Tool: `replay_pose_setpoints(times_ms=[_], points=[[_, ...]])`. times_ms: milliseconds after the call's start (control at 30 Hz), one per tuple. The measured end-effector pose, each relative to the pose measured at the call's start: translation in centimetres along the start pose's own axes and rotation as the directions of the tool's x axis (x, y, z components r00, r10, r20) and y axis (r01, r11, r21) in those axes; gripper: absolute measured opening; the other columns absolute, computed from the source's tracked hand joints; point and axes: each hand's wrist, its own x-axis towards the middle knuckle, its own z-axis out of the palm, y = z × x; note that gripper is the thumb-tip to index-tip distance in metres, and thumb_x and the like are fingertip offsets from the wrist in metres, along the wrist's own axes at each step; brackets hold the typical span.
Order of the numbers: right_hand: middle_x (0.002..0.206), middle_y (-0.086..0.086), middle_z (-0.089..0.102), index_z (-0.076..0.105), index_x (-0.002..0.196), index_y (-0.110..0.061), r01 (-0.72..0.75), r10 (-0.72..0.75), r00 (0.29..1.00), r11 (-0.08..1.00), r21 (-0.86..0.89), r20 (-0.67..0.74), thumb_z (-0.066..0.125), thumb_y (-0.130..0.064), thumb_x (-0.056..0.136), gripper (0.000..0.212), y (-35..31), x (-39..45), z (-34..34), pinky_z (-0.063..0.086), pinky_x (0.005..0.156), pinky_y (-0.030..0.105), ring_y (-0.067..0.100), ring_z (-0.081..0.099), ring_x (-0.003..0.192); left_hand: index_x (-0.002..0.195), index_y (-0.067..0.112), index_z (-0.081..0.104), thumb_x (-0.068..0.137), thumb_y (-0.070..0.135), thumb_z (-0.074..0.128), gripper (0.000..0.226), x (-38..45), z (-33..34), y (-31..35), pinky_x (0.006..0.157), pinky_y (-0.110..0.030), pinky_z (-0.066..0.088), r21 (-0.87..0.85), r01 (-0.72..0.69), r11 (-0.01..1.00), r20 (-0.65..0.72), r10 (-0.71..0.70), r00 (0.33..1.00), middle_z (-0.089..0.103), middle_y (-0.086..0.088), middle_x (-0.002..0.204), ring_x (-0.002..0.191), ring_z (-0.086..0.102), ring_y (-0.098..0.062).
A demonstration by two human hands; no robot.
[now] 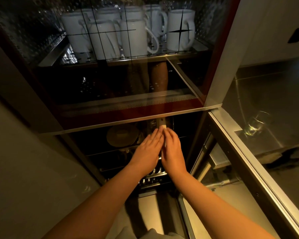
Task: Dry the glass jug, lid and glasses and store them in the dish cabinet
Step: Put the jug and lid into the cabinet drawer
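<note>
My left hand (148,149) and my right hand (173,149) reach side by side into the open lower compartment of the dish cabinet (100,125). Their palms face each other, with the fingers stretched out and nearly touching. A thin pale edge shows between them, and I cannot tell what it belongs to. A clear glass (255,125) stands on the steel counter at the right, seen through the open glass door (248,169). No jug is in view.
The shut upper glass door shows several white mugs (133,37) on a perforated steel shelf. The lower compartment holds wire racks (154,176) and a round dish-like object (123,135) at the left. A grey cloth (145,233) lies at the bottom edge. A wall stands on the left.
</note>
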Motion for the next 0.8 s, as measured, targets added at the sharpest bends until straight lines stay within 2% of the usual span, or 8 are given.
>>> replay_pose_setpoints(times_ms=[167, 233, 333, 400, 433, 533, 667, 800], points=[[0.159, 0.002, -0.008, -0.006, 0.151, -0.015, 0.079, -0.061, 0.982, 0.992, -0.097, 0.18, 0.064, 0.012, 0.07, 0.11, 1.3, -3.5, 0.7, 0.03, 0.109, 0.026, 0.014, 0.008, 0.145, 0.145, 0.013, -0.019, 0.094, 0.016, 0.044, 0.081, -0.7, 0.9, 0.1, 0.113, -0.033, -0.013, 0.11, 0.001, 0.994, 0.047, -0.006, 0.999, -0.036, -0.005, 0.147, 0.138, -0.027, -0.018], [0.158, 0.0, -0.018, -0.013, 0.15, -0.017, 0.053, -0.025, 0.968, 0.993, -0.105, 0.251, 0.064, 0.011, 0.07, 0.115, 1.5, -3.9, 0.9, 0.043, 0.094, 0.017, 0.016, 0.024, 0.141, 0.143, 0.012, -0.022, 0.094, 0.017, 0.044, 0.083, -0.7, 1.1, -0.1, 0.112, -0.035, -0.014, 0.167, 0.001, 0.986, 0.069, -0.013, 0.998, -0.037, -0.007, 0.146, 0.137, -0.029, -0.021], [0.157, 0.001, -0.02, -0.019, 0.148, -0.017, 0.025, 0.015, 0.95, 0.992, -0.122, 0.311, 0.062, 0.008, 0.071, 0.114, 1.8, -4.1, 1.4, 0.037, 0.079, 0.01, 0.02, 0.048, 0.124, 0.14, 0.01, -0.026, 0.093, 0.018, 0.043, 0.084, -0.5, 1.5, -0.2, 0.11, -0.037, -0.016, 0.228, 0.005, 0.974, 0.096, -0.027, 0.995, -0.037, -0.009, 0.146, 0.135, -0.03, -0.024], [0.157, 0.004, -0.019, -0.016, 0.148, -0.014, 0.04, 0.003, 0.947, 0.991, -0.13, 0.32, 0.06, 0.008, 0.073, 0.108, 2.1, -3.9, 1.6, 0.042, 0.089, 0.018, 0.026, 0.041, 0.132, 0.138, 0.009, -0.028, 0.094, 0.019, 0.041, 0.083, -0.4, 1.9, -0.2, 0.109, -0.038, -0.016, 0.263, 0.003, 0.965, 0.116, -0.035, 0.993, -0.037, -0.011, 0.146, 0.135, -0.03, -0.025], [0.157, 0.005, -0.019, -0.015, 0.147, -0.012, 0.059, -0.011, 0.944, 0.989, -0.137, 0.329, 0.057, 0.008, 0.075, 0.104, 2.3, -3.8, 1.8, 0.042, 0.101, 0.025, 0.026, 0.027, 0.141, 0.138, 0.009, -0.028, 0.094, 0.019, 0.041, 0.082, -0.3, 2.0, -0.3, 0.109, -0.038, -0.016, 0.277, 0.002, 0.961, 0.131, -0.04, 0.991, -0.037, -0.011, 0.146, 0.136, -0.029, -0.025], [0.155, 0.007, -0.021, -0.014, 0.146, -0.009, 0.105, -0.027, 0.924, 0.977, -0.186, 0.381, 0.052, 0.007, 0.078, 0.096, 2.7, -3.2, 2.1, 0.022, 0.116, 0.033, 0.017, -0.013, 0.145, 0.139, 0.008, -0.027, 0.093, 0.018, 0.043, 0.084, 0.1, 2.5, -0.7, 0.11, -0.038, -0.014, 0.281, 0.013, 0.96, 0.174, -0.064, 0.983, -0.037, -0.01, 0.144, 0.141, -0.02, -0.025], [0.155, 0.011, -0.022, -0.011, 0.147, -0.004, 0.143, -0.026, 0.9, 0.96, -0.239, 0.436, 0.052, 0.004, 0.078, 0.094, 3.3, -2.4, 2.1, 0.01, 0.119, 0.033, 0.018, -0.016, 0.144, 0.145, 0.009, -0.018, 0.093, 0.018, 0.044, 0.082, 0.7, 2.7, -1.2, 0.111, -0.037, -0.012, 0.289, 0.012, 0.957, 0.246, -0.087, 0.965, -0.023, -0.008, 0.154, 0.144, -0.013, -0.023], [0.154, 0.011, -0.024, -0.013, 0.148, -0.008, 0.144, 0.005, 0.886, 0.947, -0.286, 0.464, 0.054, 0.001, 0.08, 0.096, 4.0, -2.0, 2.1, 0.008, 0.119, 0.032, 0.018, -0.016, 0.144, 0.147, 0.01, -0.014, 0.092, 0.015, 0.045, 0.081, 1.2, 2.8, -1.4, 0.113, -0.036, -0.01, 0.259, 0.018, 0.966, 0.302, -0.099, 0.948, -0.016, -0.006, 0.157, 0.144, -0.01, -0.022]])
